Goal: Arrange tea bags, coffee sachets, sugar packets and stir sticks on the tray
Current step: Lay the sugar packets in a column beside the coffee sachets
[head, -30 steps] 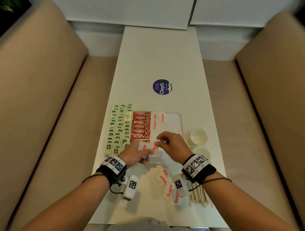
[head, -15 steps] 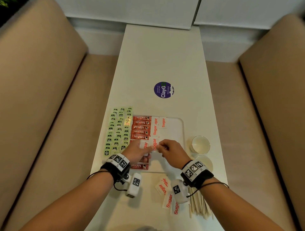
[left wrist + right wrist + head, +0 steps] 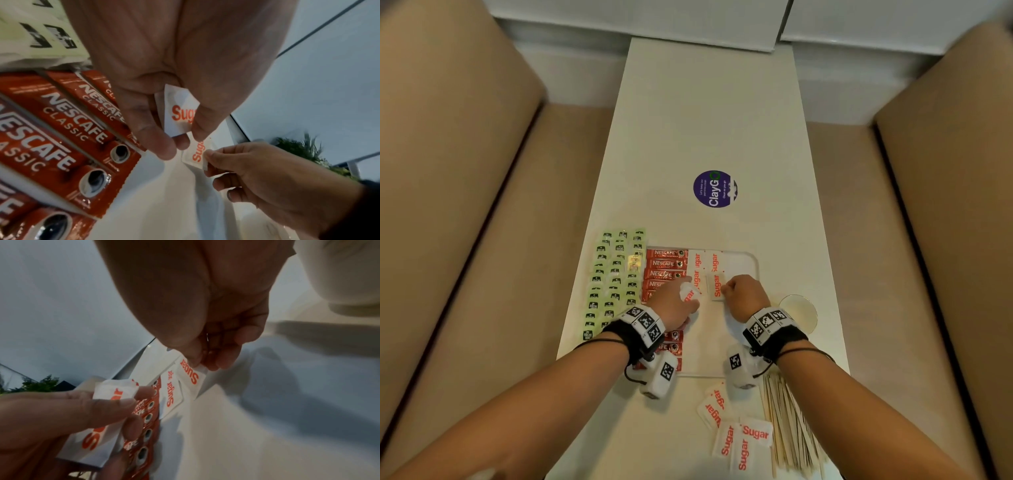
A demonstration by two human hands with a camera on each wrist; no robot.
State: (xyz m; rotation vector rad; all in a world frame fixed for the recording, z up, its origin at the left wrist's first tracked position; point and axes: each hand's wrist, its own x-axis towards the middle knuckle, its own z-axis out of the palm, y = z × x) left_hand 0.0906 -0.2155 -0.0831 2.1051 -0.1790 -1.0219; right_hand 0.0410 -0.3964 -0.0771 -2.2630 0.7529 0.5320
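Observation:
A white tray (image 3: 751, 265) lies on the table with a column of red coffee sachets (image 3: 666, 263) along its left side and white sugar packets (image 3: 714, 262) beside them. My left hand (image 3: 677, 303) grips a sugar packet (image 3: 180, 112) over the sachets. My right hand (image 3: 743, 296) pinches the edge of another sugar packet (image 3: 716, 287) that lies on the tray; the same packet (image 3: 190, 374) shows in the right wrist view. Green tea bags (image 3: 613, 277) lie in rows left of the tray. Loose sugar packets (image 3: 736, 435) and wooden stir sticks (image 3: 791, 428) sit near the front edge.
A small white cup (image 3: 799, 311) stands right of the tray. A purple round sticker (image 3: 715, 189) marks the table's middle. Beige bench seats (image 3: 465, 222) flank the narrow table on both sides.
Both hands have moved farther up the tray with their sugar packets. The right hand's packet now lies on the tray below the earlier sugar packets.

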